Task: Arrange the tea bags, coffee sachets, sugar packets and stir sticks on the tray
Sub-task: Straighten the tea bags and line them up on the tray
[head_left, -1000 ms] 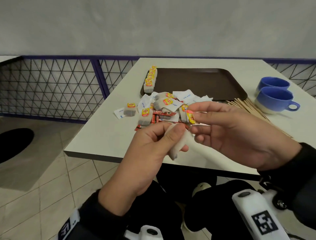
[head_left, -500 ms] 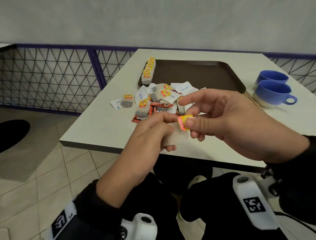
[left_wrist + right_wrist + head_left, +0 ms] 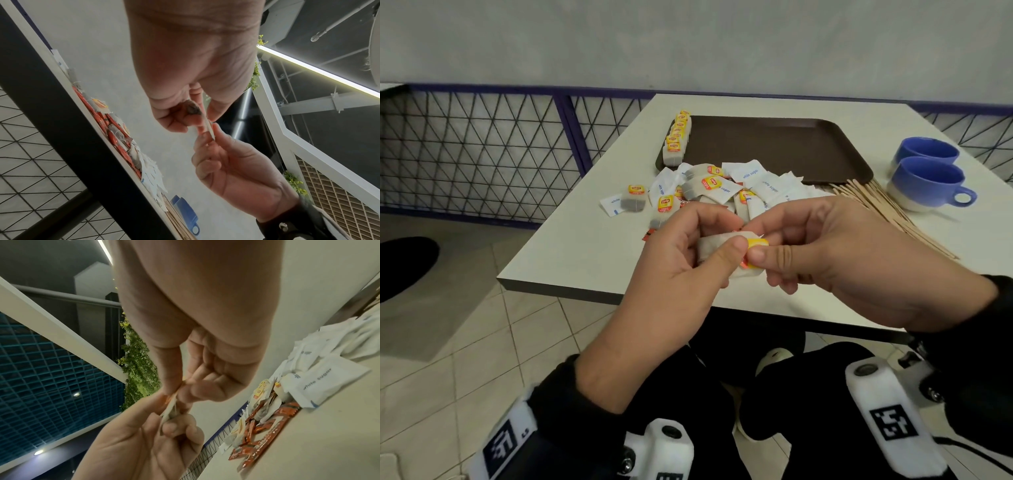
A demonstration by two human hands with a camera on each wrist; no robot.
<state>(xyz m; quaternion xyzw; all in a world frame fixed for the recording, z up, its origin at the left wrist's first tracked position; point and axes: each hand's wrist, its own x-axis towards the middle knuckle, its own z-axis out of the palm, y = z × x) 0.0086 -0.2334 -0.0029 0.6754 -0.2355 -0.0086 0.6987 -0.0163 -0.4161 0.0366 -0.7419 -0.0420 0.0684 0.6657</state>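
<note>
Both hands hold one tea bag (image 3: 717, 245) above the table's near edge. My left hand (image 3: 688, 260) grips the bag's pouch between thumb and fingers. My right hand (image 3: 822, 246) pinches its yellow tag (image 3: 756, 244) against the pouch. The left wrist view shows the tea bag (image 3: 202, 120) edge-on between the fingers of both hands. A brown tray (image 3: 774, 147) lies at the back with a row of tea bags (image 3: 677, 138) along its left edge. A loose pile of tea bags, white sugar packets (image 3: 748, 173) and red coffee sachets (image 3: 265, 426) lies in front of the tray. Wooden stir sticks (image 3: 887, 212) fan out at the right.
Two blue cups (image 3: 928, 178) stand to the right of the tray. One tea bag (image 3: 634, 198) lies apart at the left of the pile on a sugar packet. A metal mesh fence (image 3: 482, 154) runs left of the table, over a tiled floor.
My right hand has folded the yellow tag down onto the pouch, and both hands have drawn closer together. The head view has shifted a little.
</note>
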